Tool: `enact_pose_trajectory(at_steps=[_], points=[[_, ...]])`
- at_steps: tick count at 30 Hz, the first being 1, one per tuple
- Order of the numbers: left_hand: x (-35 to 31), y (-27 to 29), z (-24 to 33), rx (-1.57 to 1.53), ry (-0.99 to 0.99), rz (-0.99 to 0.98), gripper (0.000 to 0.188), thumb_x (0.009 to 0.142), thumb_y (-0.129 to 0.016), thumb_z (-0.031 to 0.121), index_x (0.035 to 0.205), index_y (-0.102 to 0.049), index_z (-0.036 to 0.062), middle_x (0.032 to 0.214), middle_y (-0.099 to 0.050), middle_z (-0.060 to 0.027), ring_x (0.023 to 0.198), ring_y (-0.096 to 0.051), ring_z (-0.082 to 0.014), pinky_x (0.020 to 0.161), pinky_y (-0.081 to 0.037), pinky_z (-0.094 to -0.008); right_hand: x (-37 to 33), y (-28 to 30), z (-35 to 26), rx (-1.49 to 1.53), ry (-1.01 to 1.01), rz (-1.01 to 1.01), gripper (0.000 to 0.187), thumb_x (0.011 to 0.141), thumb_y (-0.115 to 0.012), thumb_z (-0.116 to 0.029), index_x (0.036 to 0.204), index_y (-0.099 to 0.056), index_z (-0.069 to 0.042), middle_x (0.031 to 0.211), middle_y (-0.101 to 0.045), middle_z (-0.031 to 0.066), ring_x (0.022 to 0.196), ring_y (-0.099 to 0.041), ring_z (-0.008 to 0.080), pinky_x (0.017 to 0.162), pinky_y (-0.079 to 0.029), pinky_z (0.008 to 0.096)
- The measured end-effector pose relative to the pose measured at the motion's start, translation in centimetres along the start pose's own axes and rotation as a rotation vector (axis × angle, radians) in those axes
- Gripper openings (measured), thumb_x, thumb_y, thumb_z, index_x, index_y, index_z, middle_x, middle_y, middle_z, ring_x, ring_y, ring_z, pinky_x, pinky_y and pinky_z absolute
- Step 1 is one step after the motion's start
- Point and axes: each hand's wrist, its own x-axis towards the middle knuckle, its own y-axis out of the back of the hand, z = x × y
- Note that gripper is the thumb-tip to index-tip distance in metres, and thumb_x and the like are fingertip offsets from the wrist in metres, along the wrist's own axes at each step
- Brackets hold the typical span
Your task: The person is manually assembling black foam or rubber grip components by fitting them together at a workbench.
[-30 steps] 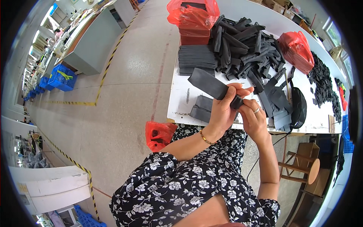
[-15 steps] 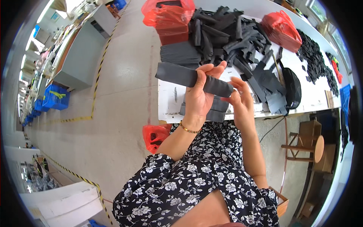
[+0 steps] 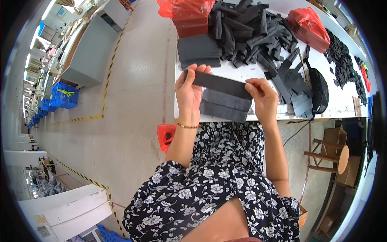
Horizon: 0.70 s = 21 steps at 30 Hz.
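My L hand had one end of the dark strip, thumb on the near face, fingers behind and partly spread. My R hand had the other end in a narrow pinch btwn thumb and fingertips. So the strip was up in front of me, btwn both hands, long axis running L to R, w/ the R end tipped a bit nearer my body. Neither hand was nearer to it; each had its own end.

On my side of it, on the white table, lay the flat dark pieces, long axis approx the same way as the strip's. In view the strip's lower edge overlapped them; couldn't tell from above if it touched.

Beyond my L hand sat the neat dark stack, w/ the loose heap next to it, toward the R. The black pouch was well off to the R.
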Motion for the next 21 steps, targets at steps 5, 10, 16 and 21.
enact_pose_trajectory(at_steps=[5, 10, 16, 21], points=[[-0.2, 0.1, 0.3, 0.387, 0.014, 0.124, 0.017, 0.091, -0.066, 0.013, 0.095, -0.068, -0.0040, 0.087, -0.069, -0.0120, 0.081, -0.065, -0.0195, 0.075, -0.051, -0.0285, -0.5, -0.1, 1.5, 0.159, -0.203, -0.002, 0.017, 0.090, -0.066, -0.015, 0.091, -0.065, 0.002, 0.076, -0.060, -0.0020, 0.070, -0.050, 0.0050, 0.065, -0.041, 0.0199], [-0.8, 5.4, -2.9, 0.949, -0.034, 0.117, 0.019, 0.080, -0.078, 0.018, 0.085, -0.072, 0.0002, 0.081, -0.067, -0.0042, 0.071, -0.058, -0.0098, 0.067, -0.046, -0.0240, -2.3, -0.3, 6.4, -0.038, -0.308, -0.006, 0.020, 0.089, -0.067, -0.017, 0.090, -0.066, 0.003, 0.073, -0.062, 0.0006, 0.066, -0.051, 0.0064, 0.061, -0.043, 0.0229], [0.7, 6.2, -5.3, 1.748, -0.665, -0.015, 0.019, 0.075, -0.077, 0.017, 0.085, -0.069, 0.0039, 0.084, -0.061, -0.0083, 0.081, -0.058, -0.0234, 0.076, -0.048, -0.0351, -3.3, -2.0, 10.7, -0.613, -0.048, -0.005, 0.019, 0.085, -0.070, -0.020, 0.097, -0.067, -0.005, 0.089, -0.062, 0.0152, 0.084, -0.060, 0.0327, 0.071, -0.048, 0.0400], [8.3, 2.6, -7.8, 1.322, -0.455, -0.165, 0.013, 0.082, -0.071, 0.015, 0.084, -0.069, 0.0026, 0.077, -0.066, -0.0091, 0.067, -0.062, -0.0189, 0.063, -0.049, -0.0299, 0.5, 4.9, 13.8, -0.626, -0.100, 0.196, 0.019, 0.085, -0.067, -0.016, 0.100, -0.064, -0.004, 0.094, -0.062, 0.0167, 0.086, -0.060, 0.0321, 0.074, -0.048, 0.0423]])
